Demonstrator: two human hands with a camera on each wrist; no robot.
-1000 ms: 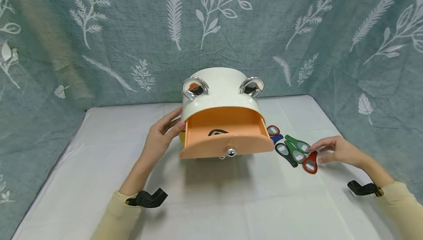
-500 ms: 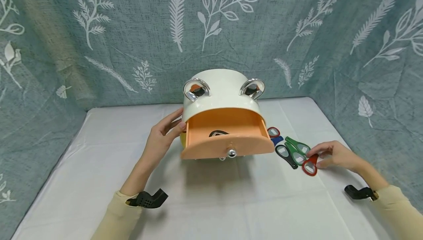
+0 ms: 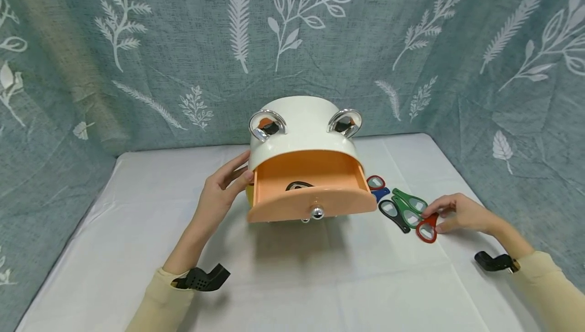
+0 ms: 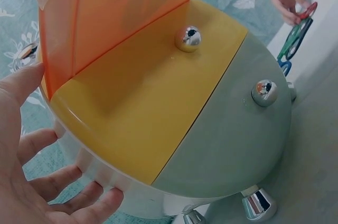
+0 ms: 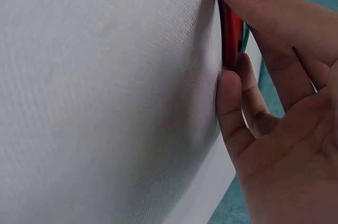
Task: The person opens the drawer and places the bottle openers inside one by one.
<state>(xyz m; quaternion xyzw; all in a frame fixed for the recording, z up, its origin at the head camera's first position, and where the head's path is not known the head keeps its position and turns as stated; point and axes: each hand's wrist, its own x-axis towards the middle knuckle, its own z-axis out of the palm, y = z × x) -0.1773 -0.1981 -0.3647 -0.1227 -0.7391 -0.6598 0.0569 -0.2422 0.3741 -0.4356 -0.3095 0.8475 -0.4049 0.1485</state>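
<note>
A frog-like white drawer box (image 3: 299, 119) with chrome ring eyes stands mid-table, its orange top drawer (image 3: 311, 205) pulled out. Part of a black-rimmed thing (image 3: 292, 184) shows inside the drawer. My left hand (image 3: 217, 197) rests against the box's left side. The left wrist view shows the thumb at the front edge and the fingers spread along the side wall. Over at the right, my right hand (image 3: 466, 213) pinches the handle of a small red magnifying glass (image 5: 231, 39) lying on the table. Its thumb and fingertips meet the handle; their far side is partly hidden.
Beside the red one lie two green magnifying glasses (image 3: 402, 197), a black one (image 3: 401, 224), a blue piece (image 3: 380, 193) and another red-rimmed one (image 3: 377, 188). Below the orange drawer are a yellow drawer (image 4: 142, 102) and a grey-green drawer (image 4: 232, 129), both with chrome knobs.
My right hand has moved slightly left, its fingers now closer around the red magnifying glass's handle. The left hand stays on the box, and the drawer has not moved.
</note>
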